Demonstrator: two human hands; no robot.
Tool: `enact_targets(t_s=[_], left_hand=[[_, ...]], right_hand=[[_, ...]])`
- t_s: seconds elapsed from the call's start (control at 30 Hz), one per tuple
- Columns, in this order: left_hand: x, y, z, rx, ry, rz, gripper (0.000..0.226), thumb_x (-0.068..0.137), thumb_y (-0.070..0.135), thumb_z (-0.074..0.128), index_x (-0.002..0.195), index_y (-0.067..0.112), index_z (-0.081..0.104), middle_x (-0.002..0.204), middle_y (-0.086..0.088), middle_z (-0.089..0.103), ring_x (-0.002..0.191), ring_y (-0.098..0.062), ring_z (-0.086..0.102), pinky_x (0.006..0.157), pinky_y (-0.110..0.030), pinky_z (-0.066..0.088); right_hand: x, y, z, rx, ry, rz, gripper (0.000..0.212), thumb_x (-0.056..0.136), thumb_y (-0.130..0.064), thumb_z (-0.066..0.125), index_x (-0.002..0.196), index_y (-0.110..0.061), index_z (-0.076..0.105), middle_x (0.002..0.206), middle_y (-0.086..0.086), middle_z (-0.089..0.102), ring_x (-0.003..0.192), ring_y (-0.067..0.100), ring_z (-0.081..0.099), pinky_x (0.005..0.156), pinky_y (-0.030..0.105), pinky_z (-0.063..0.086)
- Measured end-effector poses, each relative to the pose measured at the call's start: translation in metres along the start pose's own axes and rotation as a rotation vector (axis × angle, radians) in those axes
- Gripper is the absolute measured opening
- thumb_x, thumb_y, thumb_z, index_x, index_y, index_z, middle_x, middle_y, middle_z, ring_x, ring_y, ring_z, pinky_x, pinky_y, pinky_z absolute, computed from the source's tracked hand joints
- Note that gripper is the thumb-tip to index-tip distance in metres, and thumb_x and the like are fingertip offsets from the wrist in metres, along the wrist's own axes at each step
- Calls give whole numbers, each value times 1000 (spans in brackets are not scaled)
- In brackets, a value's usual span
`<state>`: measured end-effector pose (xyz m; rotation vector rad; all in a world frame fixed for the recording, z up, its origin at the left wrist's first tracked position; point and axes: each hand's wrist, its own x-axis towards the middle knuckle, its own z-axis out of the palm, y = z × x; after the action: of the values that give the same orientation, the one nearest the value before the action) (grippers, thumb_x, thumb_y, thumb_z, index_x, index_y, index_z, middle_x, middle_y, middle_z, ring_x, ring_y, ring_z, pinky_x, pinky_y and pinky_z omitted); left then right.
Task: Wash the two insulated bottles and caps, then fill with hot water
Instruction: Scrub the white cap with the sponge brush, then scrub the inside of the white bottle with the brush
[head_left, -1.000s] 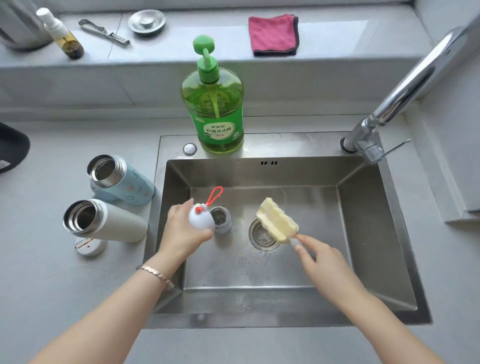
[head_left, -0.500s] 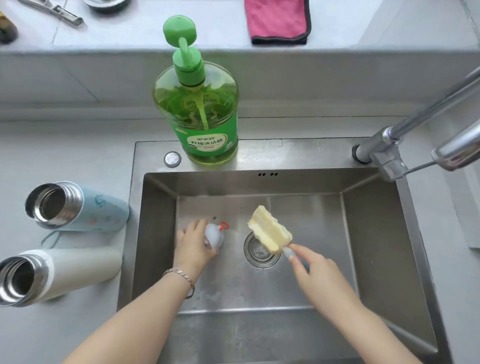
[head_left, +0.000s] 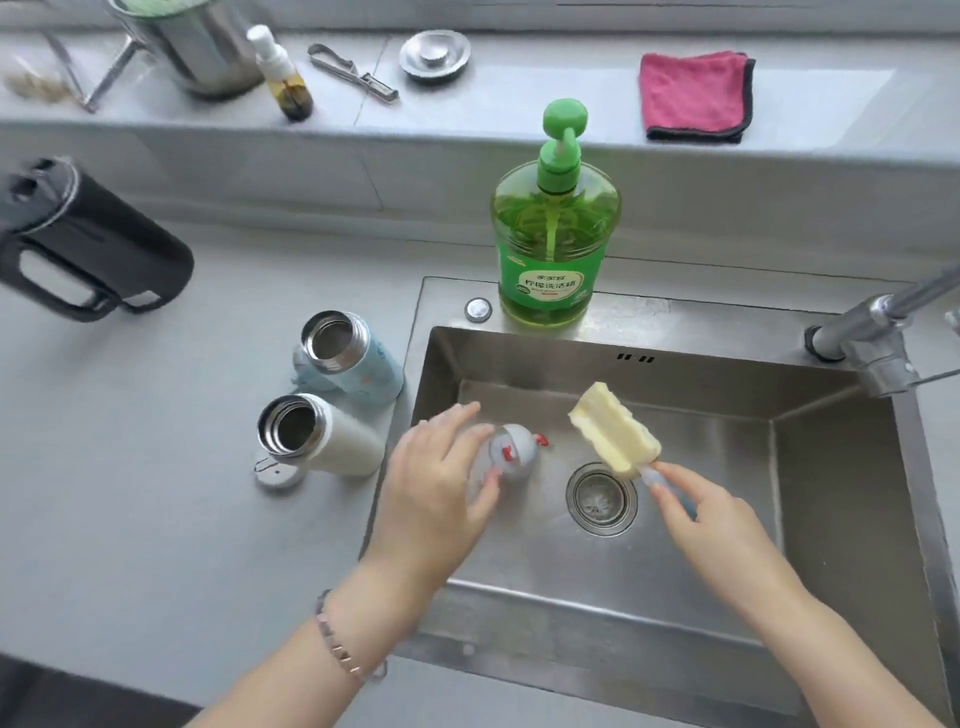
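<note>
Two hands work over the sink (head_left: 675, 318): right hand (head_left: 727, 530) pinches the sponge brush (head_left: 615, 431) handle; left hand (head_left: 441, 493) touches the blurred round cap (head_left: 515, 446), grip unclear.

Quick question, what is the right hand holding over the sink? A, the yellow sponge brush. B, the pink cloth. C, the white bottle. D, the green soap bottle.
A: the right hand pinches the thin handle of the yellow sponge brush, whose foam head points up and away over the sink.
</note>
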<state>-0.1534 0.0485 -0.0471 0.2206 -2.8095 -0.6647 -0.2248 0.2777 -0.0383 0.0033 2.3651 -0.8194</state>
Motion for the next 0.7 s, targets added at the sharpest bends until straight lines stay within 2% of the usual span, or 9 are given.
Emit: enact_targets(t_s=[0.07, 0.13, 0.23, 0.33, 0.43, 0.53, 0.6, 0.63, 0.7], left_hand=[[-14, -18, -37, 91, 152, -39, 34, 78, 21, 54, 107, 5, 64, 118, -12, 61, 112, -23, 51, 95, -38, 39], [-25, -44, -60, 173, 202, -150, 34, 77, 11, 60, 110, 0, 61, 118, -16, 60, 111, -29, 53, 95, -40, 43], [-29, -75, -68, 256, 49, -293, 35, 71, 1, 74, 103, -4, 62, 106, -21, 64, 99, -40, 61, 80, -47, 49], [-21, -82, -66, 363, -56, -270, 22, 66, 4, 79, 80, -2, 62, 79, -19, 63, 80, -38, 63, 61, -43, 49], [-14, -74, -68, 299, -66, -363, 16, 83, 12, 66, 81, -2, 58, 82, -20, 59, 87, -36, 54, 67, -43, 42], [-16, -64, -80, 9, 43, -592, 23, 90, 19, 58, 81, -2, 54, 82, -18, 55, 85, -31, 48, 65, -35, 35], [-20, -42, -88, -360, 115, -839, 26, 91, 20, 56, 75, 0, 54, 73, -10, 52, 77, -28, 48, 66, -37, 44], [-24, -29, -88, -611, 123, -967, 25, 93, 20, 54, 74, 3, 54, 74, -8, 50, 76, -26, 49, 70, -41, 49], [-35, -1, -78, -1032, 59, -1161, 23, 97, 19, 47, 83, 3, 55, 81, -10, 53, 79, -24, 54, 74, -45, 52]], right_hand=[[-12, -6, 3, -1, -9, -26, 32, 95, -41, 42, 123, -35, 56, 101, 5, 69, 90, 22, 57, 72, 30, 39], [-23, -9, 9, -26, -27, -40, 30, 96, -40, 42, 122, -36, 56, 101, 3, 69, 90, 22, 57, 71, 31, 39], [-39, -8, 20, -60, -46, -49, 28, 96, -39, 42, 120, -37, 57, 101, 5, 70, 96, 23, 61, 72, 34, 41], [-53, -5, 26, -78, -40, -50, 30, 95, -42, 42, 121, -37, 57, 103, 7, 70, 98, 23, 62, 70, 32, 40], [-70, 0, 23, -65, -14, -42, 32, 95, -43, 42, 122, -35, 56, 105, 8, 69, 99, 21, 61, 67, 29, 39], [-88, 5, 11, -10, 31, -17, 32, 95, -40, 42, 123, -33, 56, 108, 13, 67, 103, 24, 60, 77, 34, 45], [-97, 11, 3, 54, 99, -7, 31, 96, -35, 43, 123, -31, 57, 110, 17, 65, 105, 29, 58, 87, 36, 45], [-102, 14, 0, 73, 137, -7, 31, 97, -33, 42, 124, -30, 56, 108, 17, 66, 103, 29, 58, 86, 37, 45], [-110, 18, -1, 74, 198, -6, 33, 98, -29, 38, 128, -30, 53, 87, 10, 68, 83, 23, 61, 74, 34, 45]])
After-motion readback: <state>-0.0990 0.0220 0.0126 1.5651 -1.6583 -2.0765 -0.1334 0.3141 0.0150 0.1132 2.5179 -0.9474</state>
